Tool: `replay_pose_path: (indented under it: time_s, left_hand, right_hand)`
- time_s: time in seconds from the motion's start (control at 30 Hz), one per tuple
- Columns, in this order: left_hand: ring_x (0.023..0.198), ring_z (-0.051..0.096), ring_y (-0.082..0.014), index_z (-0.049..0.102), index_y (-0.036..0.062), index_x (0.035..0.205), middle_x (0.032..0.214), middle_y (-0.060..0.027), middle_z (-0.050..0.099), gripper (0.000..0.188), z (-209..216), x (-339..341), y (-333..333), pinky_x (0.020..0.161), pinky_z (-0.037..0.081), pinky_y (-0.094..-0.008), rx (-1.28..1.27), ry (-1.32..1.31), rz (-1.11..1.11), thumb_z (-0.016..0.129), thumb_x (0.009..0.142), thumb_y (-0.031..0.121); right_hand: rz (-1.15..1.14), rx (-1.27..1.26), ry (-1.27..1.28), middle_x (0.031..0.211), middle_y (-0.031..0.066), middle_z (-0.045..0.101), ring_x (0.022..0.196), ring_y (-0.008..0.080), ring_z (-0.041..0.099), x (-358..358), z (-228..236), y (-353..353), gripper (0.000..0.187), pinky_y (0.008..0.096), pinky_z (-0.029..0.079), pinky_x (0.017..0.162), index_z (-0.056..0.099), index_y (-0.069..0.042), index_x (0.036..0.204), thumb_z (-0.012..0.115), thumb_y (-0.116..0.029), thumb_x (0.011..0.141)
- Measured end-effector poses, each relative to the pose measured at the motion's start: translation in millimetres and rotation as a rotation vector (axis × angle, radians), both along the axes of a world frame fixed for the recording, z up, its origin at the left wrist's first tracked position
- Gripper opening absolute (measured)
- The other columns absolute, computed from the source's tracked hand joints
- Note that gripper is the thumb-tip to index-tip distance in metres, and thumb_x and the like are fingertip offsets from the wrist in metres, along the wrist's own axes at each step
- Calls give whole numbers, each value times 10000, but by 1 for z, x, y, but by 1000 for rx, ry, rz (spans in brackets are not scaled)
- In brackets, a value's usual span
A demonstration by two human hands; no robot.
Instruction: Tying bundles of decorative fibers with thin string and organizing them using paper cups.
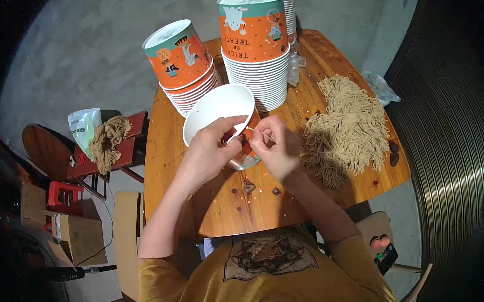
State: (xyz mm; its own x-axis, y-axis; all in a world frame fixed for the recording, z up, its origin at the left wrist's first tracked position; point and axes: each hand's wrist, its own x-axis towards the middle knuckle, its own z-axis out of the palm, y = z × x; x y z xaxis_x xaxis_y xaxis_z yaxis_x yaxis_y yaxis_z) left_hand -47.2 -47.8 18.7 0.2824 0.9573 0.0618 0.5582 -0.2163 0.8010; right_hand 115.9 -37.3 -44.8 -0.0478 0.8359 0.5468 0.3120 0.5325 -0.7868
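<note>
A paper bucket (212, 110), white inside with an orange printed outer wall, lies tilted on the wooden table with its mouth toward the upper left. My left hand (207, 152) is closed on the bucket's rim, index finger stretched along the edge and thumb lower down. Right beside it, my right hand (277, 147) pinches a thin pale cord (268, 135) close to the bucket's outer wall. Part of the cord and the spot where it meets the wall are hidden by my fingers.
Behind the bucket stand a short stack of upturned buckets (178, 59) and a taller stack (253, 40). A heap of beige cords (351, 127) covers the right of the wooden table (223, 219). To the left, a dark red bench (104, 157) holds more cords (110, 143).
</note>
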Motion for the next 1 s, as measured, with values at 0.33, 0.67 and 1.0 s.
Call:
replay_pose_path:
  time_s: [0.33, 0.67, 1.0]
  left_hand:
    - [764, 525, -87, 538, 30, 1225, 874, -23, 583, 353, -2, -1, -1, 725, 455, -243, 25, 8, -44, 544, 878, 92]
    - [764, 579, -198, 554, 6, 1001, 810, -106, 587, 184, -26, 10, 43, 713, 469, -318, -104, 64, -179, 496, 937, 169]
    - [751, 589, -285, 495, 14, 906, 845, -151, 610, 127, -19, 19, 48, 696, 463, -376, 271, -56, -14, 478, 923, 139]
  right_hand:
    - [-19, -106, -51, 691, 63, 569, 577, 184, 570, -5, 0, 2, 171, 322, 459, 527, 501, -76, 874, 641, -114, 784]
    - [-60, -231, -22, 649, 64, 594, 580, 134, 580, 9, -24, 11, 124, 297, 451, 534, 542, -42, 868, 614, -132, 824]
    - [328, -301, -41, 648, -3, 524, 592, 75, 489, 62, -8, 11, 95, 248, 425, 564, 558, -49, 869, 584, -140, 870]
